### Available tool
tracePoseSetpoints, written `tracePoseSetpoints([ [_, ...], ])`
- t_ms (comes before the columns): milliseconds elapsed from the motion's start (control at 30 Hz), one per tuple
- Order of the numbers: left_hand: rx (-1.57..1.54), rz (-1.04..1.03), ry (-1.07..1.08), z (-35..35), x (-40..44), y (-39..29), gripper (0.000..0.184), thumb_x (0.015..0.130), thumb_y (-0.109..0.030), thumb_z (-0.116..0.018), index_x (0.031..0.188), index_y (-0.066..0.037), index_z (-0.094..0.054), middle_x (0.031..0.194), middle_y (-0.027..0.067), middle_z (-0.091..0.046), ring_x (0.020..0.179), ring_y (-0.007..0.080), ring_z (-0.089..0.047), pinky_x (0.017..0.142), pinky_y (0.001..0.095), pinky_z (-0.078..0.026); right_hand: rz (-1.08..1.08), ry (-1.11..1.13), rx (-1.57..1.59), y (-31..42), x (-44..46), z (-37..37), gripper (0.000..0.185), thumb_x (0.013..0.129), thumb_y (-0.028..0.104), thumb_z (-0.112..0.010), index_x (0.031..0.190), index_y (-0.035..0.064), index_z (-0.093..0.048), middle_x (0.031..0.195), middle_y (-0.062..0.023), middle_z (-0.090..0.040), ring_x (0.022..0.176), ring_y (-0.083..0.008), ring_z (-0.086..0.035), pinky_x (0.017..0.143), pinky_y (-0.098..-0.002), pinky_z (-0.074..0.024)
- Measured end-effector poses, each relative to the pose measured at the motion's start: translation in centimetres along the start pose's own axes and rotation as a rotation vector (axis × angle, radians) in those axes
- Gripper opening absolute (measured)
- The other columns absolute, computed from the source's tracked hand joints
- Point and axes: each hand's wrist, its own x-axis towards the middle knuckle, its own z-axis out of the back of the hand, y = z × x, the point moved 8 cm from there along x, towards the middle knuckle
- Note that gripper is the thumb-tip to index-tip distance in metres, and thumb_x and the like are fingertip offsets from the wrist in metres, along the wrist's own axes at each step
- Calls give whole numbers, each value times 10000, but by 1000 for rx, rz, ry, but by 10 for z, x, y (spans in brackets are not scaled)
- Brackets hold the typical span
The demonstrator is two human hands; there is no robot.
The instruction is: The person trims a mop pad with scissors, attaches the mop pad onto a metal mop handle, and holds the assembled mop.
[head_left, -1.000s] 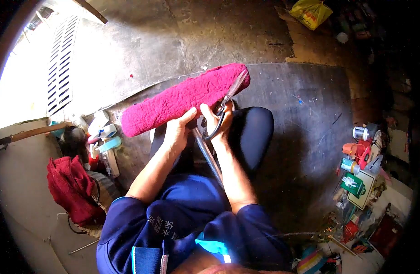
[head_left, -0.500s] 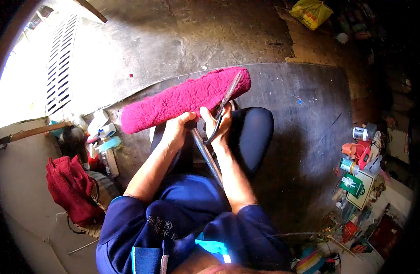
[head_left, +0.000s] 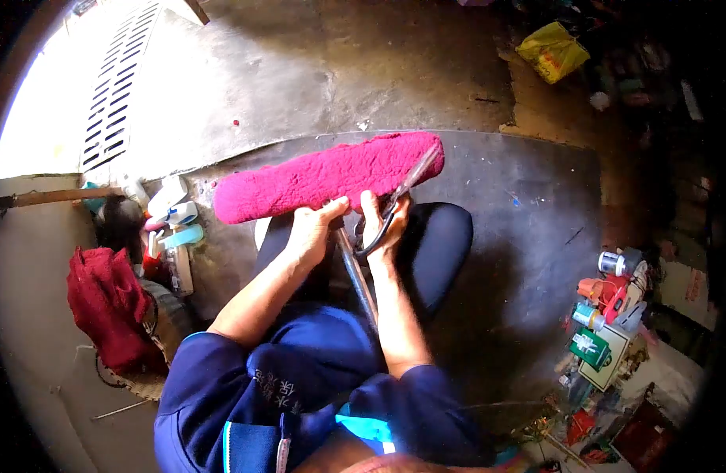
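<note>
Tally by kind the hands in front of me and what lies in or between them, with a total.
Hands: 2 (left hand, right hand)
Pink fleecy roll: 1
Scissors: 1
Pole: 1
Total: 5

At the centre, a pink cloth roll looks matt, fuzzy and creased. Toward six o'clock from it, a pole has a smooth metallic shine. The scissors have glossy metal blades. Between one and two o'clock, a yellow bag is crinkled, shiny plastic. Toward eight o'clock, a dark red cloth is matt and rough. Underfoot, the floor has a scuffed, faint gloss.
</note>
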Motion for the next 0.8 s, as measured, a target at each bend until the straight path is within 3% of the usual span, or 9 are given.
tracePoseSetpoints([
  [100,-52,-6,35,-4,-2,-4,135,796,-172,-697,825,-45,-662,783,37,-646,707,147,-583,662,279,-442,-193,-93,-44,-1,12,23,432,855,331,-616,1050,-25,-468,891,-128,-613,810,-220,-605,739,-339,-503],
  [167,-5,48,38,-4,-7,-6,144,806,-193,-688,840,-56,-659,784,40,-646,713,146,-584,664,278,-440,-292,-143,348,-30,23,33,363,899,356,-545,967,10,-459,731,-129,-618,585,-223,-635,530,-314,-549],
  [333,11,23,70,-2,-5,-9,162,805,-203,-688,862,-55,-654,788,39,-645,738,150,-597,676,272,-450,-360,-116,544,-31,23,21,345,847,319,-644,983,65,-455,820,-113,-604,608,-238,-628,512,-344,-544],
  [400,69,37,79,1,-6,-7,163,805,-196,-686,871,-51,-652,795,39,-645,746,153,-601,691,276,-459,-141,-154,189,-16,25,29,364,771,166,-731,990,50,-465,887,-46,-556,764,-169,-547,719,-333,-489],
  [433,51,56,65,4,-3,-4,153,793,-180,-692,861,-46,-661,801,45,-652,726,147,-593,669,277,-440,-135,-114,317,-3,25,26,419,727,108,-766,1014,27,-471,907,-36,-540,829,-160,-526,780,-315,-454],
  [600,107,43,92,5,-2,-6,153,811,-175,-673,873,-40,-640,822,51,-638,757,169,-606,719,308,-488,-164,-140,255,-9,26,38,450,723,171,-785,989,51,-443,870,-38,-515,811,-156,-524,701,-319,-471],
  [667,-26,94,115,2,-5,-5,142,815,-166,-667,864,-36,-635,809,64,-632,755,186,-608,721,339,-506,-414,-82,654,-16,26,30,420,759,217,-763,978,56,-443,862,-43,-508,792,-157,-518,635,-318,-495],
  [700,-35,108,99,4,-4,-3,142,817,-157,-662,866,-27,-632,800,75,-625,755,200,-609,711,367,-522,-429,-135,654,-7,29,33,418,779,266,-746,973,59,-440,868,-42,-499,752,-156,-500,571,-317,-504],
  [800,-34,113,104,5,-4,0,148,819,-162,-662,862,-24,-630,797,77,-622,754,200,-609,696,367,-524,-243,-252,271,-19,44,50,463,725,164,-785,1014,52,-442,878,-41,-471,763,-149,-480,662,-292,-451],
])
